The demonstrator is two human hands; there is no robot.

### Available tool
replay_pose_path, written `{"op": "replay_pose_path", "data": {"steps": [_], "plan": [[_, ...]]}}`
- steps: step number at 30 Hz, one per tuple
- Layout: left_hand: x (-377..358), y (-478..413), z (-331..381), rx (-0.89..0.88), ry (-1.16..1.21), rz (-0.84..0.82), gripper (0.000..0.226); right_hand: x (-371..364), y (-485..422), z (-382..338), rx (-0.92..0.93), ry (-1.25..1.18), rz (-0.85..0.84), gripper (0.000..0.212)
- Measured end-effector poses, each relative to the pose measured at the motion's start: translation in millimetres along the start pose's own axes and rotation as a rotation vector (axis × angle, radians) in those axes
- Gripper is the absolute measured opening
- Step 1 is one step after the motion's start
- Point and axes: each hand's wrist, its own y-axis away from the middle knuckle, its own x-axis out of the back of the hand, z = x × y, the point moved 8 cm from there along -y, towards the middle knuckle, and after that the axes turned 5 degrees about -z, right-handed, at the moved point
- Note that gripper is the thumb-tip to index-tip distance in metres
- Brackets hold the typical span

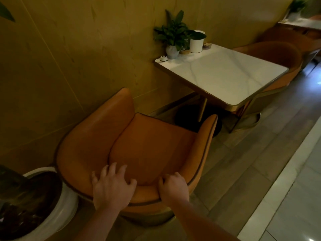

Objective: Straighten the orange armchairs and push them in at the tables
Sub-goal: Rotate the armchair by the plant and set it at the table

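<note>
An orange armchair [147,141] with a curved back stands in front of me, facing a white marble table [224,73] set against the wall. A gap separates its seat from the table edge. My left hand [111,186] rests over the top of the chair's backrest with fingers spread and curled onto it. My right hand [173,186] grips the same rim a little to the right. A second orange armchair [274,54] sits on the table's far side, close against it. A third orange chair [284,34] shows dimly behind that one.
A large white planter [69,202] with dark soil stands just left of the near chair. Potted plants [173,33], a white pot [196,42] and a small call button [163,58] sit at the table's wall end. Another table [302,23] lies far right. A tiled aisle runs along the right.
</note>
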Motion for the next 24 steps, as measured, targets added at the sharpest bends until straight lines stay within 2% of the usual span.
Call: {"op": "replay_pose_path", "data": {"steps": [14, 24], "plan": [[20, -120, -38, -0.139, -0.013, 0.009, 0.071, -1, -82, -51, -0.158, -0.067, 0.062, 0.040], [32, -170, -33, -0.192, -0.009, 0.030, 0.067, 12, -121, -58, -0.204, -0.084, 0.105, 0.040]]}}
